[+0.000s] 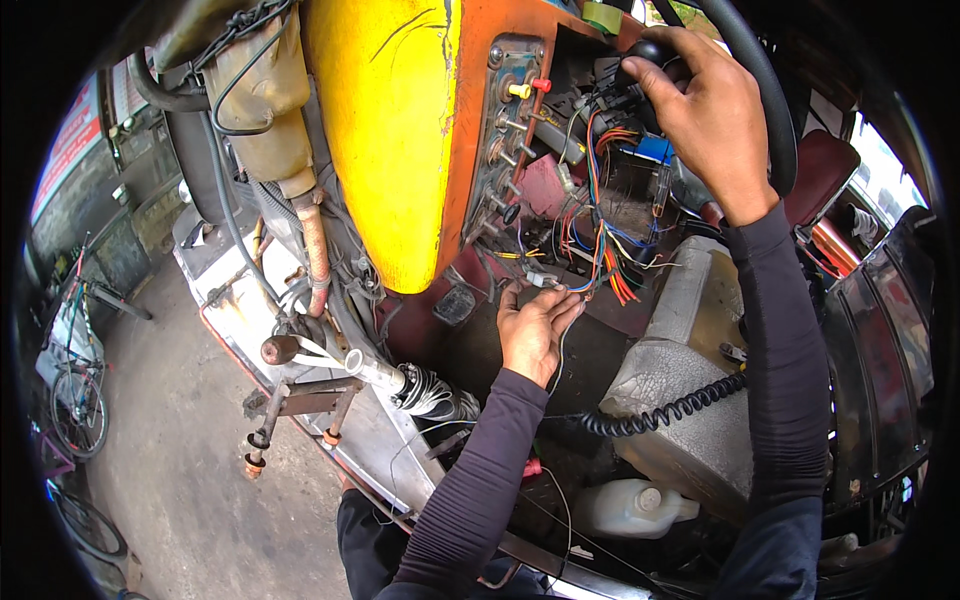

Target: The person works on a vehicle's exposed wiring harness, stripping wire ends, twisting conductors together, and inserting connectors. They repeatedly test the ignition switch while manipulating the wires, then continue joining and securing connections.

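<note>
My left hand (535,330) is closed around a few thin wires (578,289), palm up. A pale plastic wire connector (543,280) lies at its fingertips. My right hand (712,115) reaches up beside the steering wheel (765,90), its thumb and fingers closed on a black rounded knob (650,52). Between the hands hangs a loose bundle of coloured wires (600,235), with several orange and red ends fanned out. Left of the bundle is a switch panel (510,140) with metal toggles, one capped yellow and one red.
A yellow and orange dash body (385,130) stands at upper left. Under my right arm are a grey cracked cover (680,410) and a black coiled cable (665,408). A white jug (635,508) sits low. Levers (300,395) stick out by the sill; bicycles (80,400) stand outside.
</note>
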The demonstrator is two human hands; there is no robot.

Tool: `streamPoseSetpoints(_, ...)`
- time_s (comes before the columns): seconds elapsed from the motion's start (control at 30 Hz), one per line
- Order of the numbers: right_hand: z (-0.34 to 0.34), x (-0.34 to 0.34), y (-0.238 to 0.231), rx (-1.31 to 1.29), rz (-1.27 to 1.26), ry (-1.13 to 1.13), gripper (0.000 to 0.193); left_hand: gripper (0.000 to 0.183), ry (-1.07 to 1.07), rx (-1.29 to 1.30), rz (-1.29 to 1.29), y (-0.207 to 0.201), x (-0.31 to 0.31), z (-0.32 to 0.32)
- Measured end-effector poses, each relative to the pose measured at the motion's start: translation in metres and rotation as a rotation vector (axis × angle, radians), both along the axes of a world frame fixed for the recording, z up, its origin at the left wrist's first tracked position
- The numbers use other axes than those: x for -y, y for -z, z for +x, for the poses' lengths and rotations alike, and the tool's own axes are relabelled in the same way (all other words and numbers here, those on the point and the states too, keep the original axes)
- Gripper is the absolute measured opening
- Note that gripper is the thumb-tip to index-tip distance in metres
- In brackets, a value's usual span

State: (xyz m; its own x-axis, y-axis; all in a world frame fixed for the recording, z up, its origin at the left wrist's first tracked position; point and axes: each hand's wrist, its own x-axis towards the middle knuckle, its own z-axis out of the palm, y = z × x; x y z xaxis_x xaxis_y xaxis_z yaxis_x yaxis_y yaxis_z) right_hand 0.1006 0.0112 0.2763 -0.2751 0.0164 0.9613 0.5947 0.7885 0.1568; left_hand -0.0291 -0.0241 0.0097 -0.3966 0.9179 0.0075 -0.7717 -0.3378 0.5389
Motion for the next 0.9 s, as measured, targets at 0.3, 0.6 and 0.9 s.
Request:
streamPoseSetpoints(0.3,0.005,0.002,0.002,-0.037,-0.091,0.006,0.04,0.037,0.004,0.002,-0.006,0.0,0.0,0.002)
streamPoseSetpoints(0.6,0.004,0.002,0.003,-0.028,-0.063,-0.035,0.038,0.067,0.032,0.05,0.035,0.007,-0.006,-0.003)
streamPoseSetpoints(0.9,0.002,0.007,0.004,-0.03,-0.108,0.003,0.037,0.049,0.001,0.017,0.007,0.006,-0.005,-0.002)
